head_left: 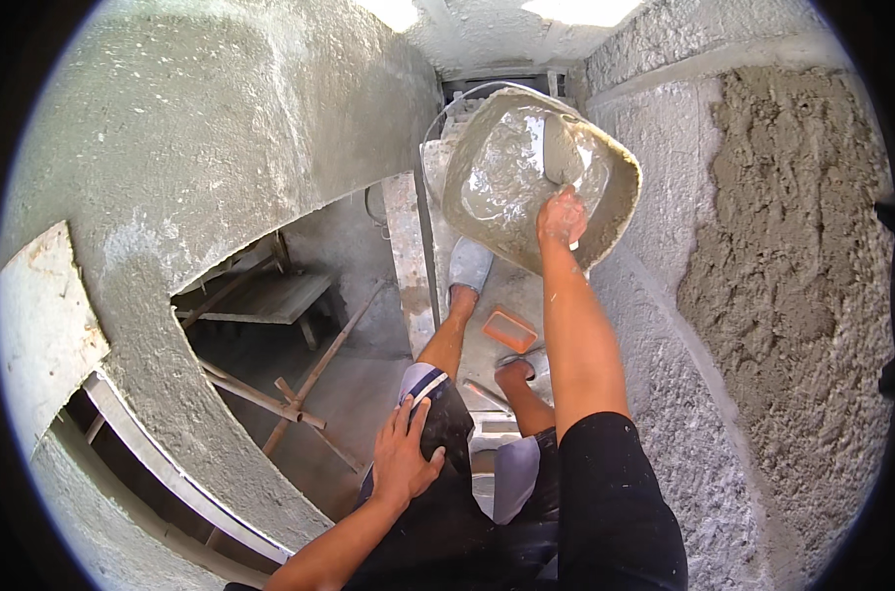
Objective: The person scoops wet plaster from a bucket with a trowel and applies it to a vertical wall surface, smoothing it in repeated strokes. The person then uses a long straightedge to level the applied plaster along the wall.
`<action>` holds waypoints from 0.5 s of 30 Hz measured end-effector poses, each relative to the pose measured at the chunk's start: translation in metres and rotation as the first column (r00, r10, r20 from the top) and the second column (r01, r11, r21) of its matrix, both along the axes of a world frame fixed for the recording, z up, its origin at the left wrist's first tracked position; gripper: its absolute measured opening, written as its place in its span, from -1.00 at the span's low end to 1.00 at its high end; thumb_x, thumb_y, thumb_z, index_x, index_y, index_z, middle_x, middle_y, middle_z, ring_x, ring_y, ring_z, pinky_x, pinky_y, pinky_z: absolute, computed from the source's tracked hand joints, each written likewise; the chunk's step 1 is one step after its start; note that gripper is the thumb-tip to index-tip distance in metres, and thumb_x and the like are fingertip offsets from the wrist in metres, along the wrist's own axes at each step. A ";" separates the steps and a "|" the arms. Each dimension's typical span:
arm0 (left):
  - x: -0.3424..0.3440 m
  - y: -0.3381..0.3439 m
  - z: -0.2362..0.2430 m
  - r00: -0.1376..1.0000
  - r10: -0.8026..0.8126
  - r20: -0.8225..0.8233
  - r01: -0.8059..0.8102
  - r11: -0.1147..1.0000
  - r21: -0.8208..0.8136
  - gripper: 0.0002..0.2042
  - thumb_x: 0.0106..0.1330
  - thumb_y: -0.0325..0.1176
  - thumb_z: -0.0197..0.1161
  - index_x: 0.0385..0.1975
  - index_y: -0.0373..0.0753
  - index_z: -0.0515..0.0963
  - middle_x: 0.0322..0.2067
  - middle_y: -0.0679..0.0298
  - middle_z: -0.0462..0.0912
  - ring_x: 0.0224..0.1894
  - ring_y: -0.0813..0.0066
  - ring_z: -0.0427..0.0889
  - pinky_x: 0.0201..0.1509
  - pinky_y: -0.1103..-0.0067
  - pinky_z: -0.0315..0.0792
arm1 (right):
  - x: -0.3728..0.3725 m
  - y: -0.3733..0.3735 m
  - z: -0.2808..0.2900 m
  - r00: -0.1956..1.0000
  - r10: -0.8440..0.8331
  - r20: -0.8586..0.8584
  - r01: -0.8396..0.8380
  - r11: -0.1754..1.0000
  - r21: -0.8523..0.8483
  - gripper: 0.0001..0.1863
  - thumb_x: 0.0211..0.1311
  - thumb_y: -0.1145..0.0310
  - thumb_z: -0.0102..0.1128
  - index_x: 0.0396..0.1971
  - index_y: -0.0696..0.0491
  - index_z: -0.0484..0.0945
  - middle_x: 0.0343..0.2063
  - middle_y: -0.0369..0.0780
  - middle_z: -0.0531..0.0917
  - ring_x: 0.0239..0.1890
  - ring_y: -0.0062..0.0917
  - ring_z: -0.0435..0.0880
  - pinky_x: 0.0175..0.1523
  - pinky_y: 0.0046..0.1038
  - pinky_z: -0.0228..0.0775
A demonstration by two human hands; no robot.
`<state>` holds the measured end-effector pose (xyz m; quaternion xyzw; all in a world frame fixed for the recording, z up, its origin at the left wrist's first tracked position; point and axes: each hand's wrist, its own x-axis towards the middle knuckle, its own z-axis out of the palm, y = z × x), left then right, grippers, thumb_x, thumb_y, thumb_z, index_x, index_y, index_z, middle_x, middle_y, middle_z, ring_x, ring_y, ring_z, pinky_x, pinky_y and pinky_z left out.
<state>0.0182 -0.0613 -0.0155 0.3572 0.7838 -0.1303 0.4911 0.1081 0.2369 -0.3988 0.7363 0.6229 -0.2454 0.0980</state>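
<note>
My right hand [563, 215] is closed round the handle of a trowel [563, 156]. Its mortar-grey blade reaches into a bucket [620, 212], over the wet grey mortar [497, 182] inside; where the blade dips into the mix I cannot tell. The bucket stands ahead of me, caked with mortar, its wire handle swung to the left side. My left hand [405, 463] lies on my left knee with its fingers spread, holding nothing. Fresh, rough mortar [792, 227] covers part of the wall to my right.
An orange rectangular tray-like thing [509, 330] lies between my feet. To the left, a rough grey wall [201, 128] has a large opening with wooden poles [314, 379] and a board platform [260, 297] beyond. A pale board [48, 335] sits at far left.
</note>
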 end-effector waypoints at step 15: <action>0.012 0.002 0.013 0.999 -0.045 -0.018 0.045 0.999 0.018 -0.07 0.04 -0.15 0.52 0.48 -0.07 0.22 0.48 0.04 0.21 0.46 0.01 0.25 0.51 0.23 0.18 | 0.076 -0.046 0.314 0.910 0.053 -0.410 0.020 0.985 0.172 -0.57 0.18 0.16 0.39 -0.01 0.07 0.67 -0.21 0.05 0.73 -0.15 -0.03 0.73 0.00 -0.08 0.55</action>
